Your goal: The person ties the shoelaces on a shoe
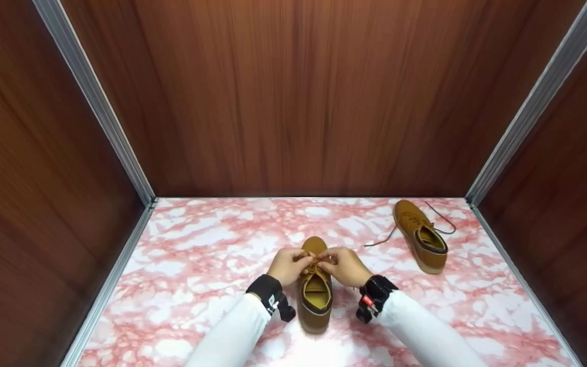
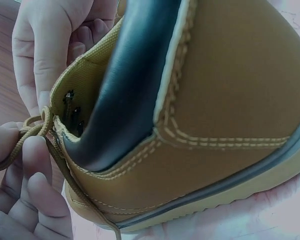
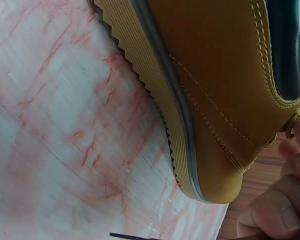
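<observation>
A tan lace-up shoe (image 1: 316, 322) stands upright on the tabletop, toe pointing away from me, between my two hands. My left hand (image 1: 287, 266) pinches a loop of its brown shoelace (image 2: 42, 129) between thumb and fingers, over the top of the eyelets. From the other side, my right hand (image 1: 347, 266) pinches the lace at the knot area, thumb and index close together. One lace strand hangs down the shoe's side in the left wrist view. The right wrist view has the right fingers (image 3: 277, 210) at the edge, mostly cut off.
A matching tan shoe (image 1: 409, 216) stands at the far right, its laces (image 1: 386, 239) loose and spread to both sides. The pink-and-white marbled tabletop (image 1: 212, 255) is bounded by wood-look panels (image 1: 303, 102) at the back and sides, with metal edge strips.
</observation>
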Motion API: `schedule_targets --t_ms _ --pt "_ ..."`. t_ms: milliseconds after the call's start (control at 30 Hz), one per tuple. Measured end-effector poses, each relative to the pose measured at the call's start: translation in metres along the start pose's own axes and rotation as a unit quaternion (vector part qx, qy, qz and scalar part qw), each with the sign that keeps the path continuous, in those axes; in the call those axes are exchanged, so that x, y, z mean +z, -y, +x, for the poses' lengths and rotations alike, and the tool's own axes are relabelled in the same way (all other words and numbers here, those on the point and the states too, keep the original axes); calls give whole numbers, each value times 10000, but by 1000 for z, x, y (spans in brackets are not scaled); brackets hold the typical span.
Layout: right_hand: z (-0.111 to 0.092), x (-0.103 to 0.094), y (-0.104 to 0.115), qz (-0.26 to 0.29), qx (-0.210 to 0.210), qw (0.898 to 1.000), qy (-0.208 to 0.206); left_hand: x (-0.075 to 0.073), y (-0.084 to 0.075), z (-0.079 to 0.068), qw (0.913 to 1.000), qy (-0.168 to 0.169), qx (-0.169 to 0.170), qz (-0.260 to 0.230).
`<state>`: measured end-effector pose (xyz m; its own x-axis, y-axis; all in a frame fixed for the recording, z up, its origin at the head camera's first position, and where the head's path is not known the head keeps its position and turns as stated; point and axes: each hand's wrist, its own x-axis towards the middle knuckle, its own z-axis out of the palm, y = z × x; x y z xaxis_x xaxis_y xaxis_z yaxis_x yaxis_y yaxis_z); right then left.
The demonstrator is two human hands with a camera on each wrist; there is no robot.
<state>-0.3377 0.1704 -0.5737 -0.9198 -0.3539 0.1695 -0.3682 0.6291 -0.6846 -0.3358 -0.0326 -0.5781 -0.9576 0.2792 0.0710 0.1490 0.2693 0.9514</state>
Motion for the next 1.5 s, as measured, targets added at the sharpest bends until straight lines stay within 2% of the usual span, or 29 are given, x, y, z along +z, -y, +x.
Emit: schedule_targets --t_ms 233,533,800,1067,1167,1333,1500 --pt "0 2 0 8 -11 10000 -70 0 1 -2 9999 -54 114 -33" --pt "-2 5 2 -97 284 9990 -329 -4 4 -9 9998 -52 -84 -200" --pt "-6 15 2 19 299 9969 -724 -7 9 -15 9992 181 306 -199" --pt "-8 24 1 67 243 9936 -1102 -6 7 -17 9987 87 499 -40" --pt "-8 22 1 129 327 9949 -942 -6 6 -18 9990 23 453 -60" --pt "-10 13 0 546 464 9970 -301 -6 7 -18 9988 -6 493 57" --pt "-14 4 0 1230 740 9893 248 -6 7 -18 9989 -6 470 88"
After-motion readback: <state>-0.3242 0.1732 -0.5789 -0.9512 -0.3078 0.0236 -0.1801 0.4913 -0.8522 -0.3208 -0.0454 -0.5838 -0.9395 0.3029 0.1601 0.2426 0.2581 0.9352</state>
